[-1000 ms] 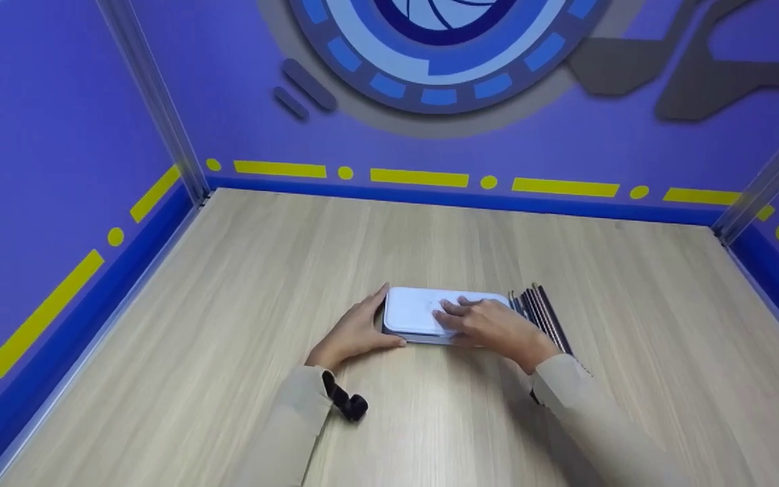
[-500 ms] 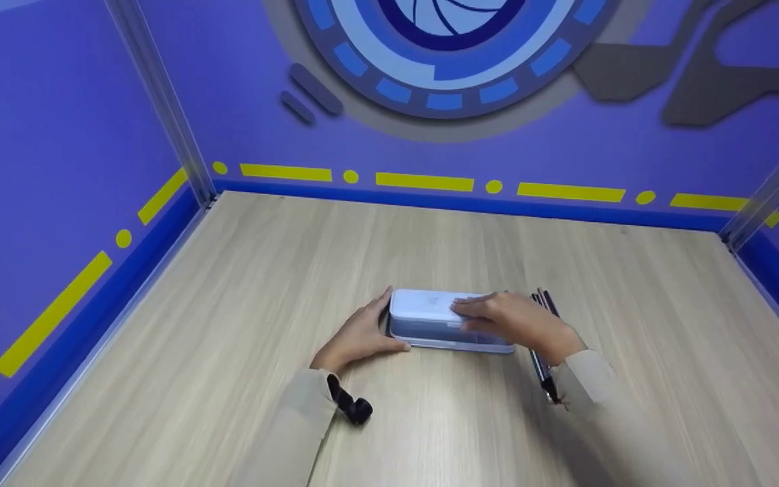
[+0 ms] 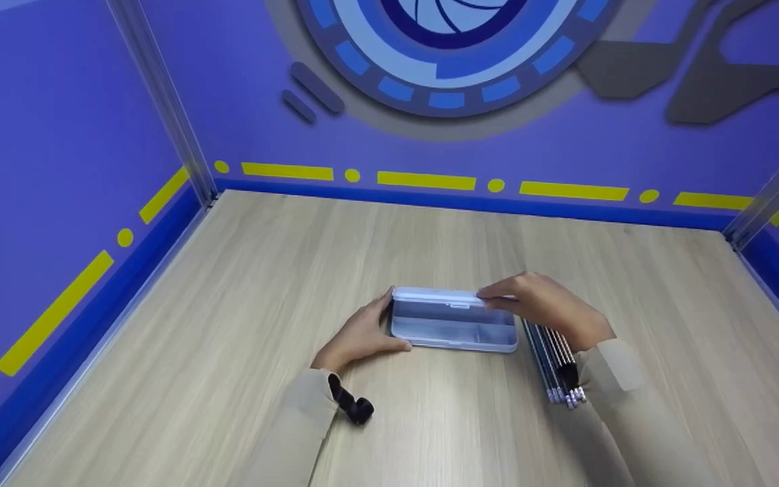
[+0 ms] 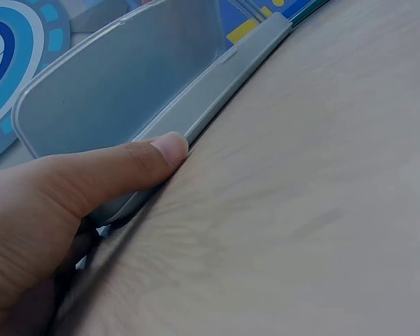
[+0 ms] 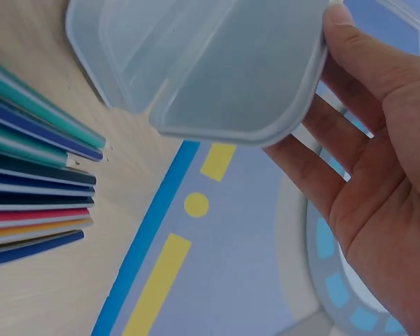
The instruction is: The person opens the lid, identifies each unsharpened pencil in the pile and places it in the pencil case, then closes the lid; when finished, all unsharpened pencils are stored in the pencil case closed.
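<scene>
A translucent plastic pencil case (image 3: 438, 333) lies on the table with its hinged lid (image 3: 430, 295) raised about upright; its compartments show bare. My left hand (image 3: 360, 336) grips the left end of the case, the thumb (image 4: 169, 148) pressed along its front edge in the left wrist view. At the lid's right end, my right hand (image 3: 548, 306) pinches the edge, the thumb on the inner side and the fingers behind, as the right wrist view shows. Under that hand, several pencils (image 3: 552, 362) lie side by side to the right of the case.
Wood-grain table (image 3: 281, 270) extends around the case. Behind it stands a blue-purple printed wall (image 3: 430, 149) with yellow dashes, and another wall (image 3: 58, 169) rises at the left. A black strap (image 3: 351, 404) hangs at the left cuff.
The lid has swung up and back from flat on the case. My right hand went up and right with it, from lying on top to pinching its edge. My left hand kept its hold.
</scene>
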`<action>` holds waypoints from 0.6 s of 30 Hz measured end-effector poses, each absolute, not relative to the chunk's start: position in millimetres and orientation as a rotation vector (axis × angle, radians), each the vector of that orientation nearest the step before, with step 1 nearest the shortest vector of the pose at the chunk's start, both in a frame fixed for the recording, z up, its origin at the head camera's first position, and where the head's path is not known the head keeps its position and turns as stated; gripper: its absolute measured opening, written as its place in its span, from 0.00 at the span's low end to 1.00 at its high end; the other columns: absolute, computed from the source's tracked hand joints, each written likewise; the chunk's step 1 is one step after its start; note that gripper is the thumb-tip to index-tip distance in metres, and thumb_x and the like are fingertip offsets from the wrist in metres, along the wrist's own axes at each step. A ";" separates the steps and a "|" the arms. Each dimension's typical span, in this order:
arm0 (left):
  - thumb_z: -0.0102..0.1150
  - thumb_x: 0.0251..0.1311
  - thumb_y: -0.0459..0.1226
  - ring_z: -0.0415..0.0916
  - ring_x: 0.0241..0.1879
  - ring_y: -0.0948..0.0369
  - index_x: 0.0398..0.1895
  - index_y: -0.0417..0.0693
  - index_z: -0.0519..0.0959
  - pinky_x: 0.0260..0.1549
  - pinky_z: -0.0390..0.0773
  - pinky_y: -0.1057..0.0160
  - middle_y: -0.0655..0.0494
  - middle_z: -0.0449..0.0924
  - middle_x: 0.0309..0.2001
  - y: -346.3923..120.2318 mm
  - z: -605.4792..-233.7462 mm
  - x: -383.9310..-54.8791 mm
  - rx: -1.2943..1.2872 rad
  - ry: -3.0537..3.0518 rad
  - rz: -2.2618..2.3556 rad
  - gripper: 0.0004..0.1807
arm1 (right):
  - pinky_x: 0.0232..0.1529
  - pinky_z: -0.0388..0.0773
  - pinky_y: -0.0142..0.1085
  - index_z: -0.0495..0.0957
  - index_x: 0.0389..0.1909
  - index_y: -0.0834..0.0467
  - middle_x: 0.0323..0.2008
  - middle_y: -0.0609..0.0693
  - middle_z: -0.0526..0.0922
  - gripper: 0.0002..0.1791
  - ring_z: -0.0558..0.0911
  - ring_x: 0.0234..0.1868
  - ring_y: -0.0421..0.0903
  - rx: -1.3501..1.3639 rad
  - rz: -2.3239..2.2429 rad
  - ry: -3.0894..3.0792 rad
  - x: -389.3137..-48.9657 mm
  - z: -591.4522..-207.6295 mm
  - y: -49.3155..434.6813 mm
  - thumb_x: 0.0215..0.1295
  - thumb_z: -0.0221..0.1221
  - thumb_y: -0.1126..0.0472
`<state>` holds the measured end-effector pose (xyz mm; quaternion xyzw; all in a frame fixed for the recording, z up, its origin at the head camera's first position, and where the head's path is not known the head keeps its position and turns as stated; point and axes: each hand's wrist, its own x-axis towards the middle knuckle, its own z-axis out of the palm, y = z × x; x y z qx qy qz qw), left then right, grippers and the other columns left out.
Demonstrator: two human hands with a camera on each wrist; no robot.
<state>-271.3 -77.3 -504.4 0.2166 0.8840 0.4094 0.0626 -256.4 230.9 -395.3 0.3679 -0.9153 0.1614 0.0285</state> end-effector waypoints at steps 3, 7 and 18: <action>0.77 0.40 0.51 0.54 0.72 0.48 0.75 0.40 0.48 0.71 0.56 0.52 0.42 0.54 0.73 -77.6 -504.6 -270.9 0.665 2.672 1.238 0.63 | 0.46 0.83 0.39 0.84 0.48 0.58 0.45 0.52 0.87 0.14 0.85 0.47 0.47 1.081 0.524 -2.864 -257.8 -393.2 234.5 0.60 0.63 0.67; 0.77 0.39 0.51 0.55 0.72 0.47 0.75 0.40 0.49 0.71 0.57 0.52 0.42 0.56 0.73 -77.1 -505.2 -271.3 0.677 2.674 1.240 0.63 | 0.46 0.83 0.40 0.84 0.48 0.56 0.45 0.52 0.87 0.14 0.85 0.47 0.48 1.000 0.568 -2.910 -260.0 -391.1 238.1 0.60 0.63 0.67; 0.78 0.37 0.53 0.59 0.70 0.49 0.76 0.49 0.50 0.69 0.61 0.51 0.45 0.60 0.71 -77.8 -504.3 -271.6 0.705 2.685 1.221 0.64 | 0.43 0.83 0.44 0.86 0.44 0.57 0.42 0.53 0.87 0.11 0.86 0.42 0.50 0.777 0.543 -2.921 -267.7 -385.2 245.9 0.62 0.62 0.66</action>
